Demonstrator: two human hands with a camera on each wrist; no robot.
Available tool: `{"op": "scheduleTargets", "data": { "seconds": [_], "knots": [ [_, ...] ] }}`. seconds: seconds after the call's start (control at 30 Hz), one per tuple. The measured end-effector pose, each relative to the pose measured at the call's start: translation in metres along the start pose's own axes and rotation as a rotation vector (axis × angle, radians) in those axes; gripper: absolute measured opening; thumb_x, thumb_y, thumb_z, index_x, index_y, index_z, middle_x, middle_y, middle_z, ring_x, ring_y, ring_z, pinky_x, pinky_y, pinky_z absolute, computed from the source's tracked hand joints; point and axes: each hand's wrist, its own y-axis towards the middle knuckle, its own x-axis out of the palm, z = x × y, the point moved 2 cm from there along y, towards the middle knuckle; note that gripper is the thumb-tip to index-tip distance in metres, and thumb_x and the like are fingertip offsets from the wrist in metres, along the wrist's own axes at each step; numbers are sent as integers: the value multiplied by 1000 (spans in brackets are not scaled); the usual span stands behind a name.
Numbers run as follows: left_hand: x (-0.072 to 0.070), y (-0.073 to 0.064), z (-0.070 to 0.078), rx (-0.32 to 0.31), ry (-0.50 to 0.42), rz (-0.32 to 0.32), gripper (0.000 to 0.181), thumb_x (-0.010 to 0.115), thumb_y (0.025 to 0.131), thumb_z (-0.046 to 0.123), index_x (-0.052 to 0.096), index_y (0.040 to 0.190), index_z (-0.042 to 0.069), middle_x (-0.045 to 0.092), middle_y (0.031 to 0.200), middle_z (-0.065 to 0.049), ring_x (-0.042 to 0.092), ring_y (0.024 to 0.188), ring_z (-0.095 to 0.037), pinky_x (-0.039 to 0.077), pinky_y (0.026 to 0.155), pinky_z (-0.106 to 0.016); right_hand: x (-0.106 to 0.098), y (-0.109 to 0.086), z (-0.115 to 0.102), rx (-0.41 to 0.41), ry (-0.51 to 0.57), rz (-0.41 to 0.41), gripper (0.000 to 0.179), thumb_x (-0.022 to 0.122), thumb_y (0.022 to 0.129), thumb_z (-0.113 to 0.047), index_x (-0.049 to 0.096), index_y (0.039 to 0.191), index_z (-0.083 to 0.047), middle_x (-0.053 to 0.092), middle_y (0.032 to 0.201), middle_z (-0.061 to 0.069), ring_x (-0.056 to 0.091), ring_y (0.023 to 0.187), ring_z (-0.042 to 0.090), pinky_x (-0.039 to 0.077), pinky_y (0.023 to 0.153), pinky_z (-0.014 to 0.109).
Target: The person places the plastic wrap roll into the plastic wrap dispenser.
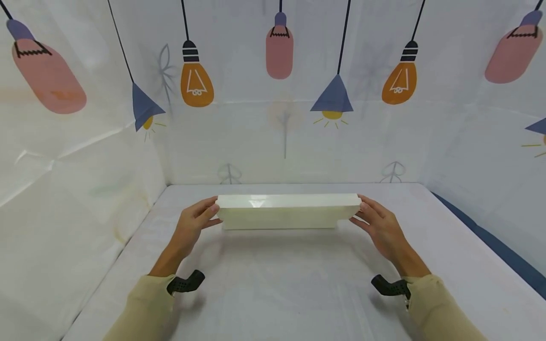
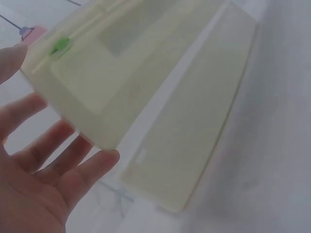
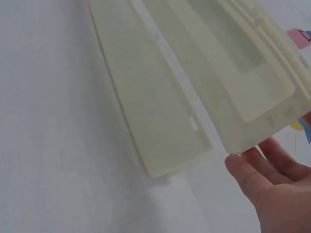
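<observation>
My left hand [image 1: 189, 229] and right hand [image 1: 384, 232] hold a long, pale cream plastic lid [image 1: 287, 201] by its two short ends. Thumbs lie on the near side, with the other fingers around the ends and underneath. The lid is raised and tilted over a matching long box base [image 1: 279, 221] that sits on the table. In the left wrist view a gap separates the lid [image 2: 114, 126] from the base [image 2: 194, 121], and a small green slider [image 2: 60, 46] shows on the lid's underside. The right wrist view shows the lid's recessed inside [image 3: 218, 107] too. The base's interior is hidden.
A white-covered table [image 1: 286, 293] spreads around the box. Behind it and at the sides hang white sheets [image 1: 239, 137] printed with lamps and bulbs. A dark blue strip [image 1: 490, 237] runs along the right edge. Each wrist carries a black mount [image 1: 186, 282].
</observation>
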Motion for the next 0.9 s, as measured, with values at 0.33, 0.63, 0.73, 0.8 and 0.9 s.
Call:
{"op": "scheduleTargets", "data": {
  "seconds": [0.33, 0.63, 0.73, 0.8, 0.9],
  "knots": [
    [-1, 7, 1, 23, -19, -8, 55, 59, 103, 26, 46, 145, -7, 49, 146, -22, 55, 126, -39, 53, 93, -38, 0, 9, -4, -6, -11, 18, 60, 50, 107, -26, 29, 154, 5, 43, 150, 16, 55, 125, 15, 48, 100, 29],
    [-2, 14, 1, 40, -9, -17, 56, 59, 103, 28, 45, 147, -4, 49, 147, -20, 53, 129, -37, 51, 96, -38, 2, 17, -7, -21, -62, 27, 61, 52, 106, -30, 32, 154, 3, 37, 154, 23, 49, 134, 25, 45, 102, 31],
    [-3, 16, 1, 37, 14, -21, 57, 60, 103, 30, 45, 148, -1, 49, 148, -17, 54, 129, -34, 51, 96, -35, 2, 19, -9, -29, -64, 32, 62, 52, 106, -31, 32, 154, 2, 37, 154, 23, 49, 134, 25, 45, 103, 32],
    [-3, 17, 1, 40, 28, -28, 58, 60, 103, 31, 45, 149, 0, 47, 149, -16, 53, 130, -33, 51, 96, -32, 2, 20, -9, -31, -48, 35, 63, 53, 106, -31, 33, 154, 2, 38, 153, 23, 50, 133, 22, 44, 103, 32],
    [-3, 20, 2, 49, 31, -32, 57, 60, 103, 30, 44, 150, 0, 46, 151, -13, 52, 131, -31, 51, 96, -29, 2, 22, -9, -30, -27, 38, 63, 54, 105, -31, 33, 154, 3, 39, 152, 22, 51, 131, 18, 44, 104, 32]
  ]
}}
